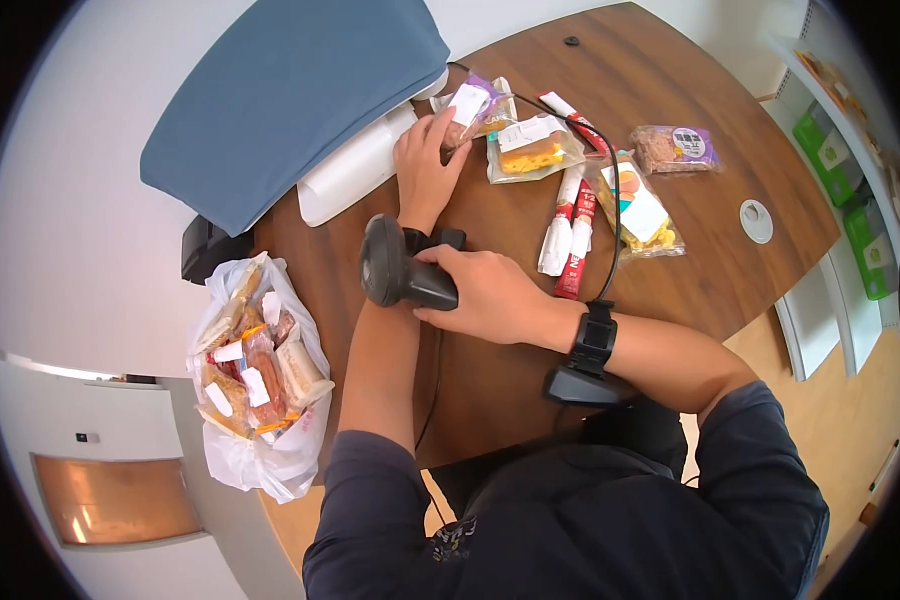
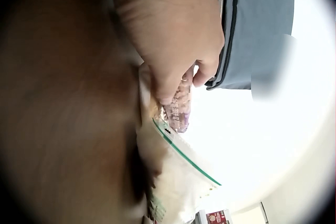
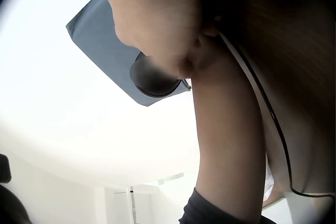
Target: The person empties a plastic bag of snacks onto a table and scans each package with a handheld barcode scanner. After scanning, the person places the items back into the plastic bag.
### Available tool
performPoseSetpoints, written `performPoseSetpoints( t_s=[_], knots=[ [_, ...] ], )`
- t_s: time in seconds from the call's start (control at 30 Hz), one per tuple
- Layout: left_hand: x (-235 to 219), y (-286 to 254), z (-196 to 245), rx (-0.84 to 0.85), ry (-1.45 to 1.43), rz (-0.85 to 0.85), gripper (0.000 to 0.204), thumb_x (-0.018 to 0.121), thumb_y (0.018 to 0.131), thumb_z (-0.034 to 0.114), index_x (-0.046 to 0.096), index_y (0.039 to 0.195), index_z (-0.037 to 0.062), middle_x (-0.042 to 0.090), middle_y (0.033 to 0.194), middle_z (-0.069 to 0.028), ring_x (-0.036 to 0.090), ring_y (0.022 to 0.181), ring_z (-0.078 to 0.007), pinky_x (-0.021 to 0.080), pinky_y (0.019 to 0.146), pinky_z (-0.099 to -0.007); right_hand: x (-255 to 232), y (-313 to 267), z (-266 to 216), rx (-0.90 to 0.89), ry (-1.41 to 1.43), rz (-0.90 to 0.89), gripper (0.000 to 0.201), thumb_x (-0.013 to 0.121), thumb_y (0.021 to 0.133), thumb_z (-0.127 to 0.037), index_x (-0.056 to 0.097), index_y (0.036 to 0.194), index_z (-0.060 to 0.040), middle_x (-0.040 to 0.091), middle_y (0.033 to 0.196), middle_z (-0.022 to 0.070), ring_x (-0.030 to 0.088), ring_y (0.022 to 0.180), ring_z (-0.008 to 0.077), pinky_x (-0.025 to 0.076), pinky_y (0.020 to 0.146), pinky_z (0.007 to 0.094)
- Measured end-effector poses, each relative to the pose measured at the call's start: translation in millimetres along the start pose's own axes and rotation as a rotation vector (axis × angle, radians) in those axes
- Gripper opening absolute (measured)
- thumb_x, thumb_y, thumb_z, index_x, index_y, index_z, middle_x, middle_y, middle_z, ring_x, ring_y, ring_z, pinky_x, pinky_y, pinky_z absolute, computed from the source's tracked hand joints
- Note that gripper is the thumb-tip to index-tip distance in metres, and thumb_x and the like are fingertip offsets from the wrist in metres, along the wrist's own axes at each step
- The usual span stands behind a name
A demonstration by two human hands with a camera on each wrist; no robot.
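Observation:
My left hand (image 1: 428, 170) reaches to the back of the table and grips a clear food packet with a purple edge and a white label (image 1: 468, 103). In the left wrist view, fingers and thumb pinch this packet (image 2: 180, 108), beside a zip bag with a green strip (image 2: 178, 163). My right hand (image 1: 500, 293) holds a dark barcode scanner (image 1: 395, 268) by its handle, across and above the left forearm. The scanner's round head (image 3: 152, 79) shows past the right hand in the right wrist view. A bagged yellow sponge cake (image 1: 532, 150) lies right of the left hand.
Red and white stick packets (image 1: 575, 235), a yellow snack bag (image 1: 642, 210) and a purple-edged packet (image 1: 675, 148) lie on the wooden table (image 1: 690, 270). The scanner's cable (image 1: 618, 235) loops among them. A white plastic bag of packaged food (image 1: 260, 460) stands left; a blue-grey panel (image 1: 300, 100) rises behind.

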State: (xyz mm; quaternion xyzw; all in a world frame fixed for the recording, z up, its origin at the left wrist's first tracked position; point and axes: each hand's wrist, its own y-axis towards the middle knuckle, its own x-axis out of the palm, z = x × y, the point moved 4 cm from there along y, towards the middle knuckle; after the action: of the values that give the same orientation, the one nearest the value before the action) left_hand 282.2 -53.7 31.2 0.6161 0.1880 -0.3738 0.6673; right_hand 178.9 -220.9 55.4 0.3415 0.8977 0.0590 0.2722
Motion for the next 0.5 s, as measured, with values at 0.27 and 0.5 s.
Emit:
performPoseSetpoints(
  t_s=[0.27, 0.5],
  knots=[
    [-37, -48, -3, -0.568, -0.727, 0.348, 0.051, 0.067, 0.093, 0.019, 0.050, 0.139, 0.0061, 0.057, 0.119, -0.0068, 0.054, 0.105, -0.0164, 0.045, 0.088, -0.0301, -1, -1, -8, -0.022, -0.052, -0.105, 0.053, 0.074, 0.081, -0.031, 0.057, 0.123, -0.0035, 0.069, 0.097, 0.0201, 0.068, 0.089, 0.0370, 0.054, 0.081, 0.0428],
    [-108, -129, 17, -0.730, -0.931, 0.281, 0.043, 0.053, 0.102, 0.028, 0.047, 0.138, 0.0056, 0.057, 0.112, -0.0028, 0.054, 0.089, -0.0070, 0.047, 0.085, -0.0221, 5, -2, -12, -0.141, 0.064, -0.176, 0.048, 0.073, 0.081, -0.029, 0.059, 0.120, -0.0046, 0.070, 0.094, 0.0193, 0.068, 0.087, 0.0370, 0.054, 0.079, 0.0430]
  ],
)
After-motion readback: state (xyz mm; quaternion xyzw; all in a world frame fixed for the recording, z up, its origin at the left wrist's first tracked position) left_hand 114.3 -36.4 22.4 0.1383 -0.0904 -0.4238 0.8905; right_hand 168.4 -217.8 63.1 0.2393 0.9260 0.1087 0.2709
